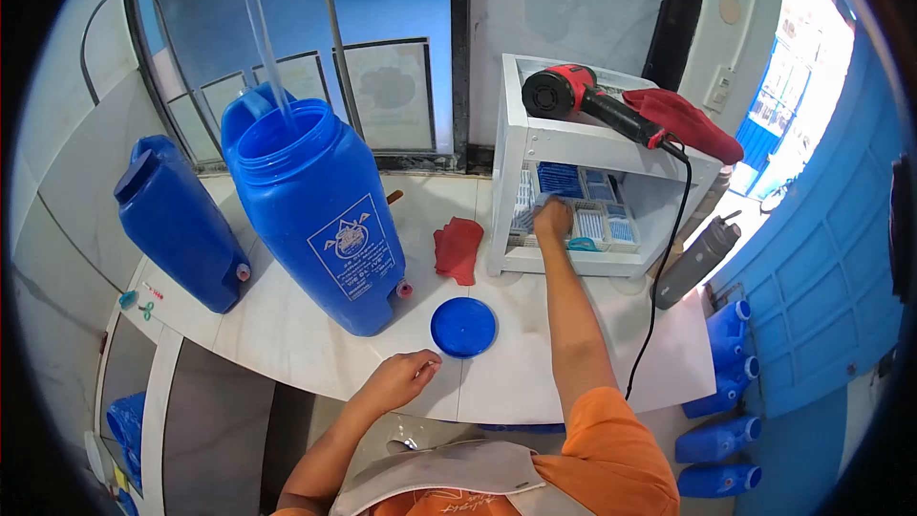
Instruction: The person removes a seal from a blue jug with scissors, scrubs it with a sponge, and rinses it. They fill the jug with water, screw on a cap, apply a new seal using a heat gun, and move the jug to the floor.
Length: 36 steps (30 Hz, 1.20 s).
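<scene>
My left hand (405, 380) rests at the front of the counter, fingers curled together and nothing seen in them, just below a round blue lid (463, 328). My right hand (553, 219) reaches into the white shelf unit (516, 148), its fingers closed over the small baskets (626, 229) of blue-and-white packets. A pale bit shows at those fingertips, too small to name. Left of the lid stands a large blue water jug (315, 201) with a printed label and a small spigot. Its mouth is uncapped, and a clear stream of water (267, 38) runs into it from above.
A capped blue jug (177, 220) stands farther left. A red cloth (458, 250) lies behind the lid. On the shelf unit sits a red-and-black heat gun (592, 103), its cord hanging over the counter. A grey bottle (700, 261) stands right; several blue jugs (718, 440) are below.
</scene>
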Available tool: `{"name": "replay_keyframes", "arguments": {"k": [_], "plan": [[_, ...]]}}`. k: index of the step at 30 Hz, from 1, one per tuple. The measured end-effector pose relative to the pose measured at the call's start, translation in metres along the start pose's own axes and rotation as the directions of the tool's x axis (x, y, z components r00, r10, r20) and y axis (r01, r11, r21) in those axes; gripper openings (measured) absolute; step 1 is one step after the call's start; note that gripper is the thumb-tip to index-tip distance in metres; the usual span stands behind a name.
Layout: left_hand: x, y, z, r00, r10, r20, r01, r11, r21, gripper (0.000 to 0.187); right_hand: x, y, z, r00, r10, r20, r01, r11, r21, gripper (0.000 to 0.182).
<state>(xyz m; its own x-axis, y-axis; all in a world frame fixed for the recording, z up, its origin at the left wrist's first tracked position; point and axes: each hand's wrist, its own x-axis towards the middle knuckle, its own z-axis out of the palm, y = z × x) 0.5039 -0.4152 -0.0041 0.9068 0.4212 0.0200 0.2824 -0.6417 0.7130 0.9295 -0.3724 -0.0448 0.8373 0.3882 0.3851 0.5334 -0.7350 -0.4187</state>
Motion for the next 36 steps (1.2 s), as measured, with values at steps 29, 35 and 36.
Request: {"name": "replay_keyframes", "arguments": {"k": [29, 35, 36], "plan": [[-0.189, -0.087, -0.216, 0.866, -0.278, -0.415, -0.201, 0.566, -0.799, 0.02, -0.406, -0.346, -0.149, 0.731, -0.589, 0.345, -0.441, -0.022, 0.897, 0.029], [-0.26, -0.146, -0.291, 0.771, -0.36, -0.525, -0.196, 0.649, -0.735, 0.019, -0.439, -0.426, -0.141, 0.697, -0.669, 0.259, -0.472, -0.156, 0.868, 0.031], [-0.267, -0.156, -0.303, 0.762, -0.357, -0.541, -0.131, 0.732, -0.668, 0.018, -0.437, -0.433, -0.135, 0.655, -0.712, 0.254, -0.44, -0.087, 0.894, 0.028]]}}
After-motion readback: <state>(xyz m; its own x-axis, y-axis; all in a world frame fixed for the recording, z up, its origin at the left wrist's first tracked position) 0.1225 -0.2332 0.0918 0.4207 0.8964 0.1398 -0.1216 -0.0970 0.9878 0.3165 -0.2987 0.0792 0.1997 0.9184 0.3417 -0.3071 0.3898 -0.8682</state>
